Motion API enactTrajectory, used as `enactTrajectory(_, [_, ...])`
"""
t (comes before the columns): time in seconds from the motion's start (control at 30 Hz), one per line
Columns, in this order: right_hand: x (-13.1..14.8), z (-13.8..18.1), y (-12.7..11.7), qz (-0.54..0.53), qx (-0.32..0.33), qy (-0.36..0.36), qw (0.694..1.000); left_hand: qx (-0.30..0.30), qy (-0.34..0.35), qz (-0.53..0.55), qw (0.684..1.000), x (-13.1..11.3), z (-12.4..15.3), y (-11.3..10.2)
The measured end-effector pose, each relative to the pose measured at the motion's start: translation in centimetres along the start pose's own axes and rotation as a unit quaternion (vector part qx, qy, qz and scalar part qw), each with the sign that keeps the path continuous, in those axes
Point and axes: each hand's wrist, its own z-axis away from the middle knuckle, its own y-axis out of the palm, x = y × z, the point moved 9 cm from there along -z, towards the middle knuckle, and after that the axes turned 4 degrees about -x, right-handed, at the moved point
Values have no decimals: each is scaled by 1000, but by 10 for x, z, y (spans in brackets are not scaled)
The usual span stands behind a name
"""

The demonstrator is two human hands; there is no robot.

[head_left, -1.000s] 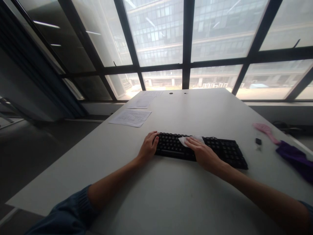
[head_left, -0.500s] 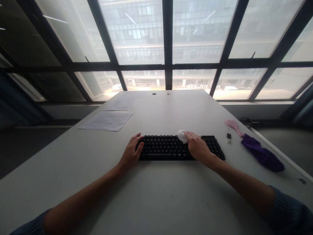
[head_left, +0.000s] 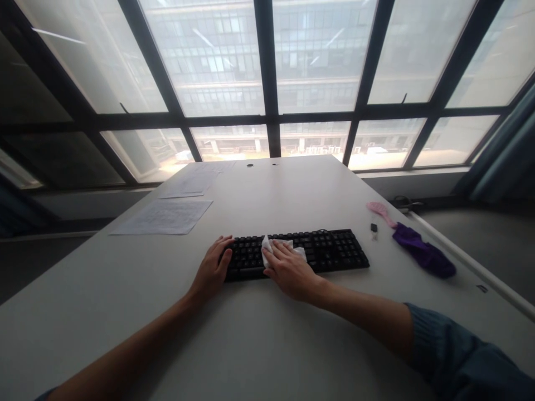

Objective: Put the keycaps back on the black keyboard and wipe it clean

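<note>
A black keyboard (head_left: 334, 253) lies on the white table, its long side facing me. My left hand (head_left: 212, 267) grips its left end, thumb on the near side and fingers reaching to the far corner. Under my right hand (head_left: 290, 270) a crumpled white tissue (head_left: 266, 245) is pressed against the keys left of the middle. The fingers of that hand lie over the tissue and hide part of it, along with the keys below.
Printed sheets of paper (head_left: 163, 217) lie on the left of the table (head_left: 267, 345). To the right are a pink hairbrush (head_left: 380, 210), a small black-and-clear item (head_left: 374, 229) and a purple cloth (head_left: 424, 250). Large windows (head_left: 309, 55) stand beyond the far edge.
My right hand has slid left along the keyboard with the tissue, which now looks more spread out. The left hand stays on the keyboard's left end. The camera view has shifted and tilted slightly.
</note>
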Motion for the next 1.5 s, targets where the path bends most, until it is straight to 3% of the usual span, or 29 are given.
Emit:
enactTrajectory(0.2, [-48,11,-20,9,-14,79,997,-4,-6,-2,1000,4,0,0])
enactTrajectory(0.43, [-141,55,-60,25,-49,231,972,-25,-8,13,1000,11,-1,1])
enactTrajectory(0.6, [-165,76,-69,21,-63,244,967,-32,-11,16,999,8,-1,-1])
enactTrajectory(0.77, [-148,74,-64,9,-88,220,972,-34,-17,15,999,5,-3,-3])
enactTrajectory(1.03, [-79,58,-50,-126,-108,56,985,-37,-12,13,999,5,-2,-3])
enactTrajectory(1.23, [-42,59,-45,-111,-37,-86,989,-49,10,-19,999,3,-1,-5])
enactTrajectory(1.37, [-41,62,-54,-90,-69,-101,988,-65,137,-104,983,-40,7,-10])
enactTrajectory(1.5, [-36,63,-58,-51,-90,-107,989,-25,290,-130,948,-99,32,3])
